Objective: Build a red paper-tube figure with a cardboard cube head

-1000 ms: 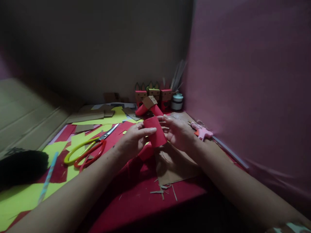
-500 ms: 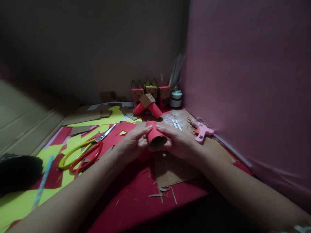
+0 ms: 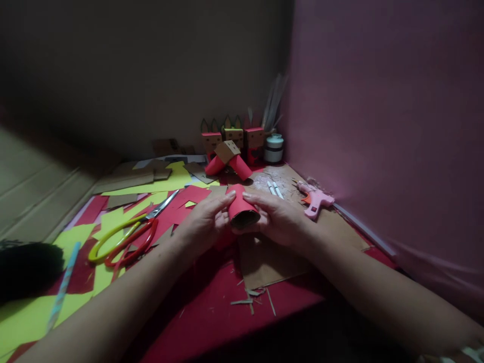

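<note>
A short red paper-covered cardboard tube is held between my two hands, its dark open end tilted toward me. My left hand grips its left side, thumb on top and fingers beneath. On the other side my right hand closes the same way, its thumb tip close to the left one. Under the hands lies a brown cardboard piece on the red table surface. Just beyond the tube is a cardboard box head with two red tubes.
Scissors with yellow and red handles lie left on scattered red and yellow paper. A pink glue gun and white markers are at right. Behind stand several cardboard figures and a pale jar. A striped straw lies near left.
The view has shifted slightly, so the background things sit a little differently in it. Both hands keep the red tube in nearly the same hold.
</note>
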Demonstrator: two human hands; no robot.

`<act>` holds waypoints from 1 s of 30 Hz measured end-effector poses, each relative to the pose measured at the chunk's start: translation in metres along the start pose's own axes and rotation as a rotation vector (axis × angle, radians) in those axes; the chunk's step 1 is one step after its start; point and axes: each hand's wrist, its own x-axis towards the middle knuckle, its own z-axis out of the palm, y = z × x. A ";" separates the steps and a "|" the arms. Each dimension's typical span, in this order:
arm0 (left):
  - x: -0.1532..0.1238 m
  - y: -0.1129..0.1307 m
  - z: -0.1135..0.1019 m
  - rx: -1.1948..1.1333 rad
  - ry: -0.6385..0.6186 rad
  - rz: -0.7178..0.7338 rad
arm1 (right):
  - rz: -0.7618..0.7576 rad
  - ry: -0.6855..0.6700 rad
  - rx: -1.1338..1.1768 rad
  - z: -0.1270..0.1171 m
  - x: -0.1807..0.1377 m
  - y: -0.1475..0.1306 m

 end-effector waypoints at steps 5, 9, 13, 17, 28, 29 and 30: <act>-0.003 0.000 -0.003 0.139 0.026 0.098 | -0.042 -0.080 -0.002 -0.001 -0.001 0.001; -0.009 0.006 -0.001 0.324 -0.023 0.216 | -0.042 -0.139 -0.045 -0.003 -0.003 -0.003; -0.016 0.015 0.005 0.460 -0.075 0.383 | -0.121 -0.174 -0.209 -0.006 -0.007 -0.008; -0.024 0.021 0.009 0.591 -0.094 0.472 | -0.235 -0.129 -0.478 -0.010 -0.011 -0.012; -0.034 0.037 0.013 0.562 -0.127 0.424 | -0.353 -0.030 -0.770 -0.002 -0.012 -0.011; -0.038 0.042 0.011 0.576 -0.091 0.435 | -0.338 -0.010 -0.761 -0.001 -0.012 -0.012; -0.043 0.048 0.008 0.609 -0.030 0.453 | -0.311 0.014 -0.758 0.001 -0.012 -0.014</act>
